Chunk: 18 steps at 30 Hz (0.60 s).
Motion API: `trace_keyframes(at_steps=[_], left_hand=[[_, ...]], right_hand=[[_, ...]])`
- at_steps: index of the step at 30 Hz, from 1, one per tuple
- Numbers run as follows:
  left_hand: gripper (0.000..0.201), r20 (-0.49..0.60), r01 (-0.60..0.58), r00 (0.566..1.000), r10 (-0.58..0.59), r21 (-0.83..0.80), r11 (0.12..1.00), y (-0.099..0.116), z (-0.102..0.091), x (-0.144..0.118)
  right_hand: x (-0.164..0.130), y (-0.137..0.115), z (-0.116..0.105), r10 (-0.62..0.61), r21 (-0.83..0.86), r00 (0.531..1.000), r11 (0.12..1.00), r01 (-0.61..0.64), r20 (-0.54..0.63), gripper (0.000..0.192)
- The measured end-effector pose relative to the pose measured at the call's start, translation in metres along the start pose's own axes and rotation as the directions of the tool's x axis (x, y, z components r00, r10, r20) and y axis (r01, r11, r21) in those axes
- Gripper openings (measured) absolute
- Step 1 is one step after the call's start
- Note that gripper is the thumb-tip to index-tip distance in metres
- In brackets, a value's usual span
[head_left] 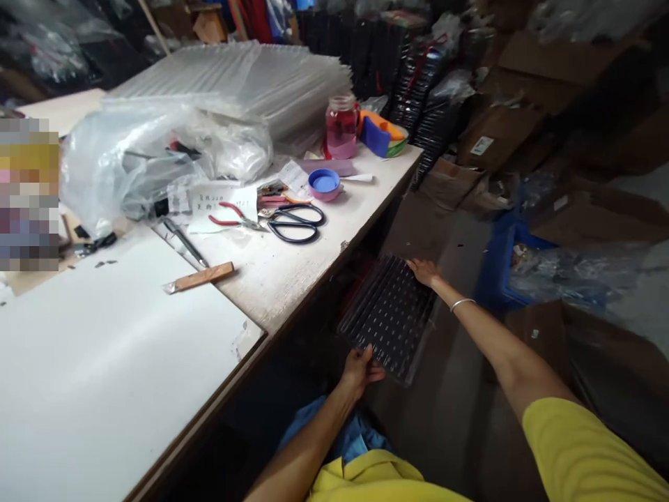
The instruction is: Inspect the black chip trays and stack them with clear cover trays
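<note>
A dark stack of flat sheets (pixel 393 314), dotted with rows of small pale marks and edged in clear plastic, is held low beside the table. My left hand (pixel 360 369) grips its near edge, thumb on top and fingers beneath. At its far right corner, my right hand (pixel 424 272) has hold of the edge, some fingers hidden. On the table to the left lie black-handled scissors (pixel 296 223), red-handled pliers (pixel 237 216) and a wooden-handled blade (pixel 201 277).
The table's edge (pixel 334 259) runs diagonally beside my hands. A jar of pink liquid (pixel 341 127), a blue lid (pixel 324 181) and a big pile of clear plastic sheets (pixel 235 77) stand on it. Cardboard boxes (pixel 496 136) and a blue crate (pixel 506 261) are on the right.
</note>
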<state>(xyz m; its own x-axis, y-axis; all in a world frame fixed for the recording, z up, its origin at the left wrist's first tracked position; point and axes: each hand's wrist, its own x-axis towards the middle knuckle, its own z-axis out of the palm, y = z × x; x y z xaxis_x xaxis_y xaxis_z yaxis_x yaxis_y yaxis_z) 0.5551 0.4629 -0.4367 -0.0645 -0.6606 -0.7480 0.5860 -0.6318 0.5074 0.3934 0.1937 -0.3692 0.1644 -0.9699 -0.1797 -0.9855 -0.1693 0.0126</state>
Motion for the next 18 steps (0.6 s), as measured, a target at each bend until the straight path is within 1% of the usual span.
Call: trace_keyframes(at_steps=[3, 5, 7, 10, 14, 16, 18], left_hand=[[0.025, -0.004, 0.077, 0.997, -0.077, -0.008, 0.997, 0.000, 0.002, 0.024], [0.025, 0.002, 0.106, 0.994, -0.106, -0.005, 0.994, -0.001, 0.000, 0.032], [0.027, 0.010, 0.120, 0.993, -0.120, -0.008, 0.993, -0.003, -0.003, 0.036], [0.031, -0.012, 0.114, 0.993, -0.114, -0.034, 0.993, -0.002, -0.009, 0.037], [0.036, -0.093, 0.040, 0.995, -0.047, -0.084, 0.996, 0.003, -0.014, 0.039], [0.036, -0.112, 0.015, 0.993, -0.025, -0.093, 0.996, 0.005, -0.014, 0.040], [0.036, -0.121, 0.005, 0.993, -0.016, -0.091, 0.996, 0.006, -0.013, 0.041]], right_hand=[[0.016, -0.013, 0.021, 0.100, -0.076, 0.994, 0.992, -0.104, -0.050, 0.039], [0.020, -0.016, 0.033, 0.140, -0.114, 0.987, 0.982, -0.149, -0.084, 0.040], [0.021, -0.014, 0.040, 0.153, -0.141, 0.983, 0.976, -0.166, -0.097, 0.040], [0.024, -0.008, 0.042, 0.133, -0.167, 0.989, 0.975, -0.143, -0.072, 0.038], [0.028, -0.004, 0.040, 0.090, -0.192, 0.996, 0.977, -0.093, -0.026, 0.035], [0.028, -0.005, 0.039, 0.086, -0.206, 0.996, 0.974, -0.091, -0.034, 0.035], [0.024, -0.009, 0.038, 0.081, -0.220, 0.994, 0.971, -0.094, -0.067, 0.037]])
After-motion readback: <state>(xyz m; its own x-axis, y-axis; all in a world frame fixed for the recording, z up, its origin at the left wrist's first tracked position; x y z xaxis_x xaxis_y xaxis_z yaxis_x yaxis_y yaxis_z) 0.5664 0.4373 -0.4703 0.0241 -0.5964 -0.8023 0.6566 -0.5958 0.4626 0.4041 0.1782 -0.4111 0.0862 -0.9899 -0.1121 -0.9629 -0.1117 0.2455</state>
